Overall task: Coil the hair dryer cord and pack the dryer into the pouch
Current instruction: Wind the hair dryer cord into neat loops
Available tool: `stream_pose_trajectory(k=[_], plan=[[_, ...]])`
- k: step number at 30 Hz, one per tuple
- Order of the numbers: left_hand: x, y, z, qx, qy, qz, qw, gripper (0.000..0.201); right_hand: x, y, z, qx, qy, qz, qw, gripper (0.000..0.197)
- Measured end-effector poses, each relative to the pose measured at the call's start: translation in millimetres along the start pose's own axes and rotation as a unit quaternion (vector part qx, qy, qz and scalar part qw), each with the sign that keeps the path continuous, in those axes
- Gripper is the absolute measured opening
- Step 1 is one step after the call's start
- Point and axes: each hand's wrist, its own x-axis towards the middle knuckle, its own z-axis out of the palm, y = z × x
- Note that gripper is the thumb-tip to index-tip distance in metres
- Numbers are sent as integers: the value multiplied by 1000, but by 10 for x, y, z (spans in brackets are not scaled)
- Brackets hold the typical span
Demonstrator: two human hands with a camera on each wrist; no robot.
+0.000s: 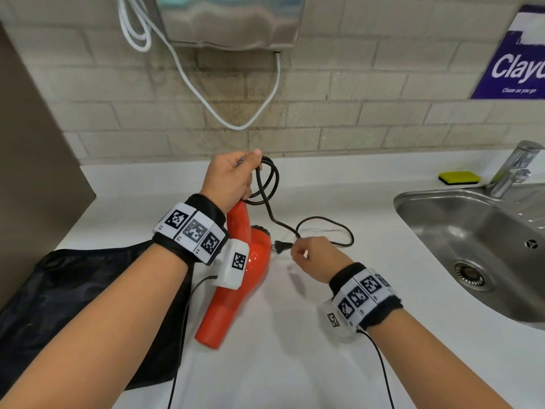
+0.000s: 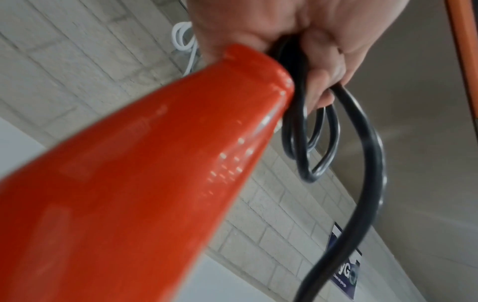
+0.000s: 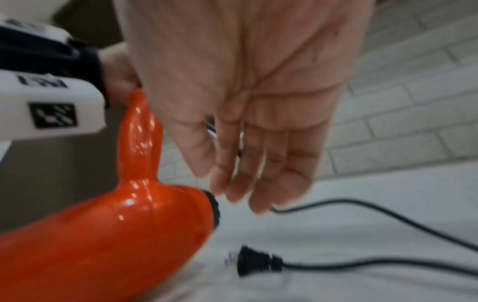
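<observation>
An orange hair dryer (image 1: 233, 305) lies tilted on the white counter (image 1: 309, 364), its handle raised towards the wall. My left hand (image 1: 230, 178) grips the end of that handle together with a few loops of the black cord (image 1: 272, 175). The left wrist view shows the loops (image 2: 320, 143) hanging from my curled fingers (image 2: 318, 87) beside the handle (image 2: 129, 183). The remaining cord trails over the counter to the plug (image 1: 281, 247), which lies by the dryer's back end. My right hand (image 1: 312, 255) hovers just over the plug (image 3: 256, 261), fingers (image 3: 258, 173) straight and holding nothing. A black mesh pouch (image 1: 88, 305) lies at the left, under my left forearm.
A steel sink (image 1: 472, 231) with a tap (image 1: 513, 169) fills the right side, a yellow sponge (image 1: 458, 177) behind it. On the brick wall hang a metal unit (image 1: 230, 22) with a white cable (image 1: 206, 93) and a purple sign (image 1: 516, 54). A brown panel (image 1: 35, 143) stands left.
</observation>
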Motion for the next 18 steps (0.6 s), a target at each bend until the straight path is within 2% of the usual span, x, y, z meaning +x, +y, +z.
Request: stream_pose_trajectory(k=[3,7,9,12,16,18], plan=[[18,-20,-48,19,10,2,1000,36,167,76,85,-63,-105,48,991,34],[24,-27,-59,23,5,-1,1000,35,451,121,205,-151,-156,82,973,51],[25,-23,-50,26,-1,-2,1000,35,529,160,252,-178,-156,99,967,47],[28,-22,-26,26,-8,-7,1000,35,558,185,270,-204,-141,122,961,32],[38,-14,9,27,-14,-14,999,36,541,144,195,-235,-221,118,939,30],[46,-12,21,25,-15,-15,999,36,445,86,67,-216,-226,85,946,29]])
